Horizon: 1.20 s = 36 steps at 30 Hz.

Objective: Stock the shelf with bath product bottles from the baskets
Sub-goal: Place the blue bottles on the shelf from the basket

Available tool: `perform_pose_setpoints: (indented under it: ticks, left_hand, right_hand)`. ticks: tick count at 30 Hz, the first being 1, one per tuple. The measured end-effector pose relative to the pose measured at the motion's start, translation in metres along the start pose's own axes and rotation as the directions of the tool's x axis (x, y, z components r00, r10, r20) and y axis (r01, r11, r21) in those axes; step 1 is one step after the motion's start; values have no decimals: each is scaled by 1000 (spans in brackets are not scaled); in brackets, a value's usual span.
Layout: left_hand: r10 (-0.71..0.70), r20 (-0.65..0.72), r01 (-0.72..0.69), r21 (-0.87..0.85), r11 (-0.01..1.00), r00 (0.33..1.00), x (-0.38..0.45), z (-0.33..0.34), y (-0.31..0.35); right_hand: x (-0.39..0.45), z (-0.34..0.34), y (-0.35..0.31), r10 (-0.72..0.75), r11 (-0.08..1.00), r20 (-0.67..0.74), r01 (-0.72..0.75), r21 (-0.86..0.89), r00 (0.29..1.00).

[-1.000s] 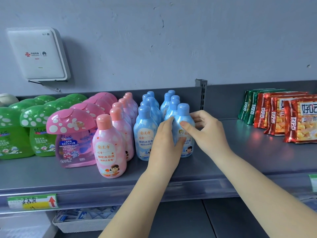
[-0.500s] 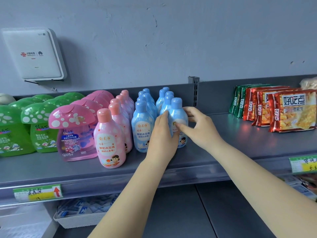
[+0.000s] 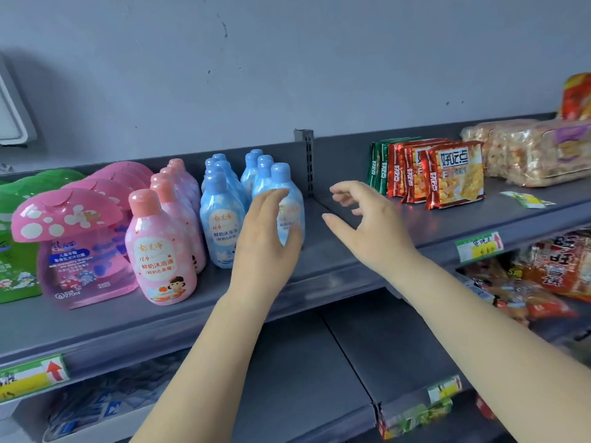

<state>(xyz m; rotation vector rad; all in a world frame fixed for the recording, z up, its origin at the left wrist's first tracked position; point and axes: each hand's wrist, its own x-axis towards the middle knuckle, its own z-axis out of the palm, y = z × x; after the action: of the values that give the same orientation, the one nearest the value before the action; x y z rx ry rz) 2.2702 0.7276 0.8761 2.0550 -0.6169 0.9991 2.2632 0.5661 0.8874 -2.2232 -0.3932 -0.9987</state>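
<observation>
Two rows of blue bottles (image 3: 224,215) stand on the grey shelf (image 3: 319,270), and my left hand (image 3: 267,238) lies in front of the nearest bottle of the right-hand row (image 3: 287,199). My left fingers (image 3: 271,199) are straight and close together against its front, thumb low by its base; I am not curling round it. My right hand (image 3: 371,225) hangs above the bare shelf just to the right of that bottle, apart from it, fingers spread and loosely bent, holding nothing. Pink bottles (image 3: 161,251) stand in rows to the left of the blue ones, the nearest one further forward than the rest. Beyond them are pink mushroom-capped bottles (image 3: 68,219) and green ones (image 3: 19,251) at the left edge. To the right, past the shelf divider (image 3: 307,161), red and yellow snack packets (image 3: 454,177) stand upright, with green packets (image 3: 377,167) behind them and clear-wrapped snack bags (image 3: 531,151) further right.
</observation>
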Motion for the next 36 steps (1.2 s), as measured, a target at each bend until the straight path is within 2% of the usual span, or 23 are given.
perform_pose_setpoints:
  ticks: [3, 6, 10, 14, 18, 22, 25, 28, 32, 36]
  left_hand:
    - [137, 88, -139, 17, 990, 987, -20, 16, 12]
    - [343, 188, -349, -7, 937, 920, -45, 45, 26]
    - [491, 365, -488, -108, 866, 791, -89, 92, 53]
    - [520, 576, -499, -213, 840, 631, -135, 137, 87]
    - [542, 716, -528, -281, 801, 440, -179, 170, 127]
    - [577, 751, -533, -361, 765, 320, -219, 196, 169]
    - [607, 759, -496, -444, 746, 234, -253, 217, 198]
    - [600, 784, -410, -500, 763, 160, -288, 237, 227]
    - [560, 829, -287, -540, 791, -16, -342, 268, 264]
    - [519, 834, -225, -551, 804, -186, -403, 300, 292]
  right_hand:
    - [-33, -22, 0, -106, 964, -42, 92, -249, 993]
    - [-71, -43, 8, -148, 842, -15, 118, -527, 989]
    - [-139, -76, 28, 35, 651, 98, 52, -757, 995]
    - [-217, -108, 45, 334, 508, 138, -55, -860, 932]
    - [-290, -138, 55, 596, 404, 130, -157, -901, 792]
    - [-354, -165, 60, 803, 277, 48, -301, -912, 595]
    - [-393, -187, 62, 870, 192, -52, -434, -880, 491]
    - [-436, -212, 67, 928, 94, -130, -557, -825, 349]
    - [-498, -242, 77, 964, -20, -211, -748, -663, 161]
    - [-561, -262, 93, 969, -177, -242, -838, -516, -56]
